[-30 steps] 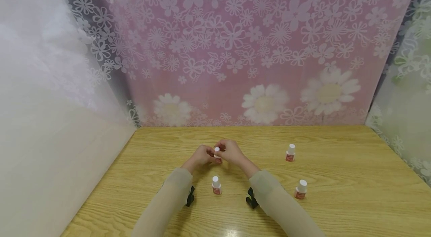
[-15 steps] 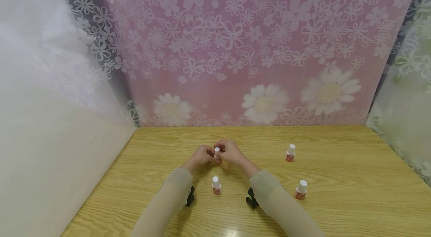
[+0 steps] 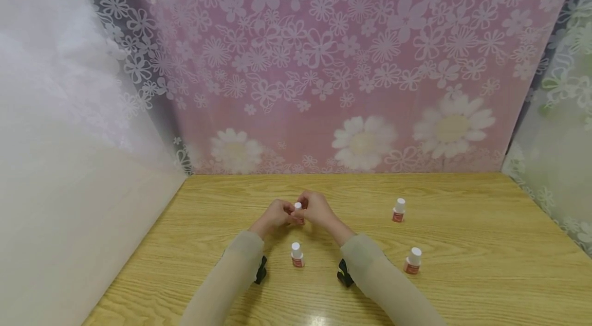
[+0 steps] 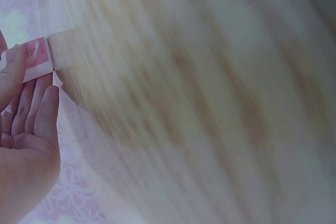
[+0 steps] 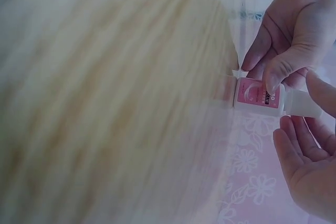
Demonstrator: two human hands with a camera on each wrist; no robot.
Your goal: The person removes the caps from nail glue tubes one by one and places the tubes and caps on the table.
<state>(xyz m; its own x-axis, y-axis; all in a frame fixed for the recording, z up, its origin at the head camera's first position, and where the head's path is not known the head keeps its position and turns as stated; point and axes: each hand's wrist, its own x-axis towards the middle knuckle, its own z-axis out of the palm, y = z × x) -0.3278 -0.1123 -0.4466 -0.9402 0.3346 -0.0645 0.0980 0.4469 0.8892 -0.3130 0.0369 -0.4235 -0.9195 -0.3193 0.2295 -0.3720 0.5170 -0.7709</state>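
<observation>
Upright on the table, a small white glue bottle (image 5: 253,94) with a pink label and white cap (image 3: 298,206) stands between both hands. The left hand (image 3: 277,214) pinches its labelled body, the thumb lying across the label in both wrist views. My right hand (image 3: 318,209) is at the cap (image 5: 303,104), its thumb on one side and its curled fingers on the other. How firmly these fingers touch the cap is hard to tell. Part of the bottle's body is hidden by the fingers in the head view.
A matching bottle (image 3: 297,255) stands nearer, between the forearms. Two others, one farther back (image 3: 399,210) and another bottle (image 3: 413,260) nearer, stand to the right on the wooden table (image 3: 222,197). A pink flowered curtain (image 3: 296,84) closes off the back.
The right hand's fingers have shifted slightly on the cap, the thumb a little left and the index finger a little right. The left hand and the bottles stay in place.
</observation>
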